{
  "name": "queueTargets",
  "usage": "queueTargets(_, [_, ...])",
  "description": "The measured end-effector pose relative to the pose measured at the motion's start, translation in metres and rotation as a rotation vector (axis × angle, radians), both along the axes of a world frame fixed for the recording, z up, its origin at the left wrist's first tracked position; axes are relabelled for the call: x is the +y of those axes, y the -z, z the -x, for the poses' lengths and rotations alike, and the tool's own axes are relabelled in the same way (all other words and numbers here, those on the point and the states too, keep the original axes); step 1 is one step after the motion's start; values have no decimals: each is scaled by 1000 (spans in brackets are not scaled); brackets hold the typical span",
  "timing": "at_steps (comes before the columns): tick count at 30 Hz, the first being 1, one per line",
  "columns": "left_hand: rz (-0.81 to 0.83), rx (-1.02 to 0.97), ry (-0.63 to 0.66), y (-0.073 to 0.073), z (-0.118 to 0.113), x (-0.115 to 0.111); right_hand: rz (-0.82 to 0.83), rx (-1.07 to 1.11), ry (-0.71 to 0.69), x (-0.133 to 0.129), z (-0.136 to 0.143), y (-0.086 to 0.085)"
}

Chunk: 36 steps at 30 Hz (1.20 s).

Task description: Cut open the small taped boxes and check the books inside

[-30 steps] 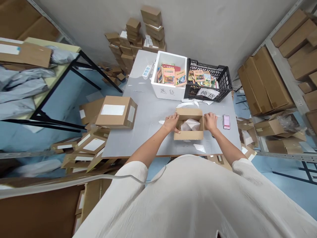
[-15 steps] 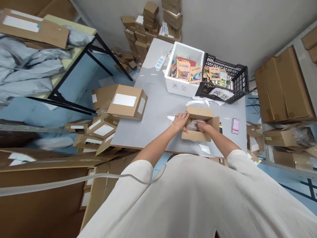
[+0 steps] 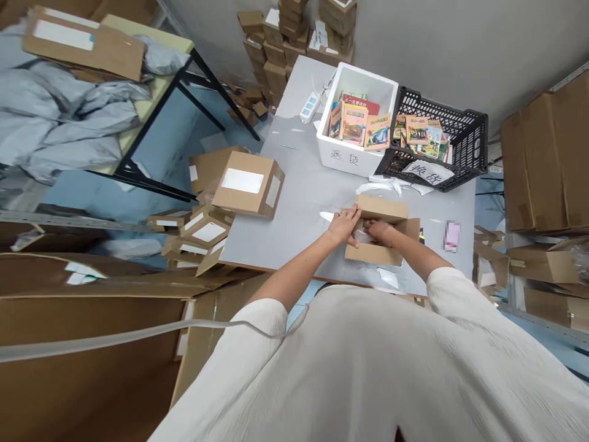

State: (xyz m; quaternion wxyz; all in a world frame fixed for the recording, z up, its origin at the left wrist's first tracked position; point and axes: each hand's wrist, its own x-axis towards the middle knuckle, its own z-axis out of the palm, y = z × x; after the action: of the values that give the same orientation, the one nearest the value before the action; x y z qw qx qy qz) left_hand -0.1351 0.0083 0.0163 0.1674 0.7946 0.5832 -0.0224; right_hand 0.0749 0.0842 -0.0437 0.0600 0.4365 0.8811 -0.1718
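Observation:
An opened cardboard box with its flaps up stands near the front edge of the grey table. My left hand grips the left side of this box, its thumb on the near side. Inside the box, my right hand is on clear plastic wrapping, its fingers bent and partly hidden. What lies beneath the plastic cannot be made out.
Behind the box stand a white foam bin and a black crate, both holding books. A closed carton sits at the table's left edge. A power strip and white paper scraps lie about.
The view has shifted, so the table and boxes appear further right. My right hand has moved slightly left within the box, closer to my left hand, and less plastic shows.

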Motion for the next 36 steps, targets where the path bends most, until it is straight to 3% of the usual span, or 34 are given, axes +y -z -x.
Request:
queueTargets(3, [-1,9,-11,0,0,-1,154,-112,-136,4,3,-6])
queueTargets(6, [-10,11,-19,1,-1,-2,160,-143,-147,3,4,-11])
queueTargets(11, [-11,19,-26,-1,-2,-4,51,-278,-307,-4,4,-18])
queueTargets(17, [2,54,-11,-8,-4,-4,-92,-274,-437,-11,0,-30])
queueTargets(23, [10,121,2,-13,-5,-3,-261,-356,-592,-16,-15,-62])
queueTargets(26, [8,133,-4,-14,-5,-1,-282,-285,-500,-17,-32,-88])
queueTargets(29, [11,145,-6,-14,-4,0,-298,-120,-307,-16,-59,-116])
queueTargets(33, [4,167,2,-14,-1,3,-332,243,40,-2,-110,-145])
queueTargets(36, [2,185,14,-14,1,5,-272,559,362,17,-158,-153])
